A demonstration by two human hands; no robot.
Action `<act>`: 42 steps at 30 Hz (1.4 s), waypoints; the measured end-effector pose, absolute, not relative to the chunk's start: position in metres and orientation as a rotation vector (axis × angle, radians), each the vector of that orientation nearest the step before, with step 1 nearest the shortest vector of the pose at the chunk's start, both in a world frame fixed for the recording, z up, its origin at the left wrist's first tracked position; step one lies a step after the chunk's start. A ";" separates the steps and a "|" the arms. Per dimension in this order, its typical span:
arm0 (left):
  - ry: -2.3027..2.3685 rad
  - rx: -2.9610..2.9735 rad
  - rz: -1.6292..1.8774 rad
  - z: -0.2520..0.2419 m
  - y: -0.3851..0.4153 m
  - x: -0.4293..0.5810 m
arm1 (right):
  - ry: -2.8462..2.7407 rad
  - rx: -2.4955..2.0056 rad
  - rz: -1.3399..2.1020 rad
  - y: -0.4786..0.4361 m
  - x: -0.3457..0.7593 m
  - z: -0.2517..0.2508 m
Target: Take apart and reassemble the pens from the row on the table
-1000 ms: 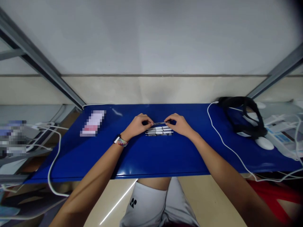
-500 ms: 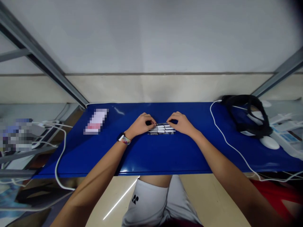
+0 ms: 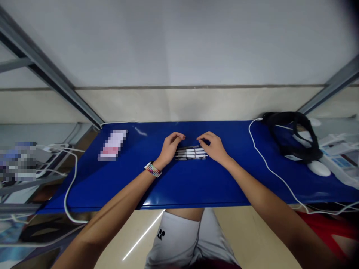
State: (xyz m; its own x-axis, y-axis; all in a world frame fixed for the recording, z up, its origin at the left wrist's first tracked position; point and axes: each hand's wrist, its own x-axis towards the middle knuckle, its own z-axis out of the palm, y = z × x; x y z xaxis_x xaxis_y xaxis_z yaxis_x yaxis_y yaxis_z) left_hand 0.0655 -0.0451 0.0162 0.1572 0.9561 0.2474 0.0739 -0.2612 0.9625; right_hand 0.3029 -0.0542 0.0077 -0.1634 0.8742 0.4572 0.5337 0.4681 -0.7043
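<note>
Several white-and-black pens (image 3: 193,152) lie side by side on the blue tabletop (image 3: 196,183), with what looks like clear wrapping around them. My left hand (image 3: 170,145) is at their left end, thumb and forefinger brought together just above the far edge. Anything between those fingertips is too small to make out. On the other side, my right hand (image 3: 213,145) curls over the right end of the pens and hides their tips. Its thumb and forefinger meet in a pinch near the far edge; what they hold, if anything, cannot be seen.
A phone-like item (image 3: 113,145), blurred out, lies at the left. To the right are a black headset with straps (image 3: 293,136), a white mouse-shaped object (image 3: 319,168) and a white cable (image 3: 266,164). Grey metal posts (image 3: 60,78) flank the table, with a wall (image 3: 179,104) behind.
My left hand has turned more upright, and its fingertips have lifted off the far edge of the pens. The right hand has shifted only slightly; the pens stay in place.
</note>
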 end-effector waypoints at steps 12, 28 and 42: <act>0.998 1.332 1.339 0.010 -0.049 0.074 | -1.461 -1.139 0.754 -0.071 0.268 0.007; 0.960 1.247 1.347 0.004 -0.050 0.080 | -1.438 -1.162 0.787 -0.068 0.267 0.000; 0.953 1.233 1.350 0.004 -0.047 0.080 | -1.533 -1.163 0.736 -0.070 0.268 0.004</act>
State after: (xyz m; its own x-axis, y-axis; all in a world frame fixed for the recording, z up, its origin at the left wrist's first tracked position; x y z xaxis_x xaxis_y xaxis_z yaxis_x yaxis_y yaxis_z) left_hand 0.0803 -0.0473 0.0044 0.0549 0.9842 0.1684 -0.1707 -0.1569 0.9728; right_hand 0.2680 -0.0705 0.0042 -0.0020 0.9329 0.3601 0.3020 0.3439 -0.8891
